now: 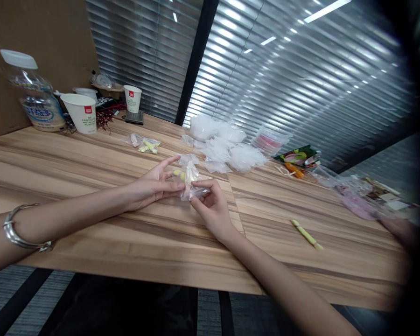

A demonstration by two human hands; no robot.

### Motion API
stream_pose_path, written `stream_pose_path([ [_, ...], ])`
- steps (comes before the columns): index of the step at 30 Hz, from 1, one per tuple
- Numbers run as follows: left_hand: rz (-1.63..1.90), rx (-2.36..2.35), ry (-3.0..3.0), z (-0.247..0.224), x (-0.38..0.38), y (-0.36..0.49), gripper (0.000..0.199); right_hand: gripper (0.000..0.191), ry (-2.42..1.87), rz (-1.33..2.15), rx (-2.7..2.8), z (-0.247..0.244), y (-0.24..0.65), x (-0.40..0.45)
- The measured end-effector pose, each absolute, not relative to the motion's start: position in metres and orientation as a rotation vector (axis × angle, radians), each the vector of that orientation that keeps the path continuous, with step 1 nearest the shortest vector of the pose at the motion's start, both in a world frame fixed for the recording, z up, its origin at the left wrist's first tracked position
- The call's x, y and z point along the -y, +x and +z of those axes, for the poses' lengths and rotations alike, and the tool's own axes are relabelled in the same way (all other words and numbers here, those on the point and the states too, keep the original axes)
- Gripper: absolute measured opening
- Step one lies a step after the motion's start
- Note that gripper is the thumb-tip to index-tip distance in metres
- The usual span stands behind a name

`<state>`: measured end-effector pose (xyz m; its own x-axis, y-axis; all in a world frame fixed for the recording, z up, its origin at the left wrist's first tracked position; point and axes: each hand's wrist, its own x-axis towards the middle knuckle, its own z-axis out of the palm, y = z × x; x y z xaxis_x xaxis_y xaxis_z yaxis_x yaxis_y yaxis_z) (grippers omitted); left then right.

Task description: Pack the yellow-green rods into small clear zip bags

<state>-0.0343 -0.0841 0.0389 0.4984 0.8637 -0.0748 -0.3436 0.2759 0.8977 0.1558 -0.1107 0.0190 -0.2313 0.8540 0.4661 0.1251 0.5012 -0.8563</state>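
Between my two hands, just above the wooden table [154, 256], is a small clear plastic bag [189, 179] with something yellow and something pale inside. My left hand [157, 184] grips the bag's left side, thumb in front and the forefinger stretched up. Thumb and fingers of my right hand [212, 205] pinch the lower right edge of the bag. Beyond my left hand lies another clear bag [149, 145] with yellow and pale pieces. A thin yellow-green stick-like piece [306, 234] rests on the table to the right of my right hand.
A heap of empty clear bags [224, 147] lies at the back middle. Paper cups [80, 114] and a plastic jar [38, 100] stand at the back left. Several packets, an orange item [294, 170] and a pink plastic item [357, 203] lie on the right.
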Motion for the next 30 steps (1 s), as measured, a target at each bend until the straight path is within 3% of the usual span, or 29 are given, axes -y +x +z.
stream_pose_path([
  [6,0.803,-0.613,1.017,0.038,0.087,-0.030,0.050,0.021,-0.805,0.861,1.655,0.018,0.157,0.109],
  [25,0.879,-0.752,1.245,0.035,0.094,-0.023,0.062,0.030,-1.001,0.787,1.569,0.020,0.156,0.115],
  [30,0.820,-0.724,1.332,0.039,0.097,-0.022,0.038,0.031,-0.965,0.768,1.530,0.023,0.155,0.112],
])
